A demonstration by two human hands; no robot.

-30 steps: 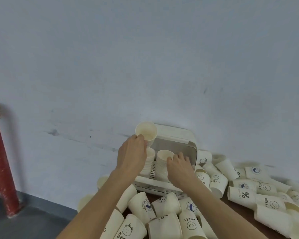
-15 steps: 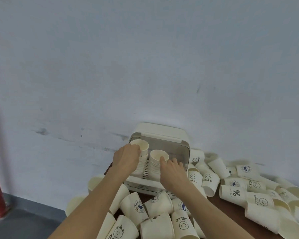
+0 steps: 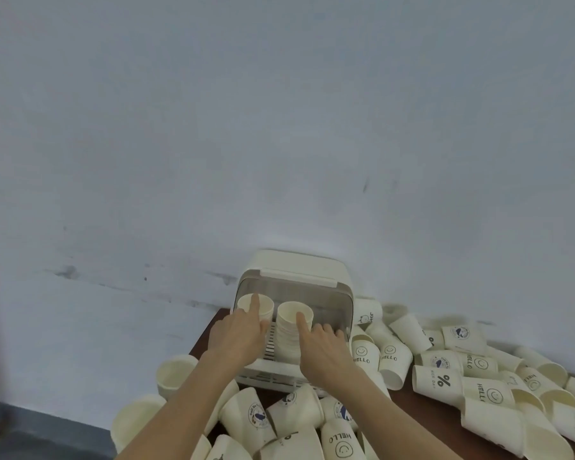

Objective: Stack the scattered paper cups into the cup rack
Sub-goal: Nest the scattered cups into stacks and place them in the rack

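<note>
A cream cup rack (image 3: 294, 268) with a raised grey lid stands on the brown table against the wall. Inside it are two stacks of nested paper cups, a left stack (image 3: 264, 307) and a right stack (image 3: 289, 330). My left hand (image 3: 238, 330) rests at the left stack with its index finger stretched over the top cup's rim. My right hand (image 3: 319, 346) has its index finger pressed on the top cup of the right stack. Neither hand grips a cup. Several loose cream paper cups (image 3: 437, 380) lie scattered around the rack.
Printed cups lie in heaps to the right (image 3: 485, 393) and in front (image 3: 256, 416) of the rack, some hanging over the table's left edge (image 3: 175, 373). A pale blue wall (image 3: 279, 127) rises right behind the rack. Grey floor (image 3: 30, 439) shows at the lower left.
My left hand lowered the cup it held above the rack onto the left stack and let go. Both hands now press down with index fingers. The view shifted, so the red post is out of sight.
</note>
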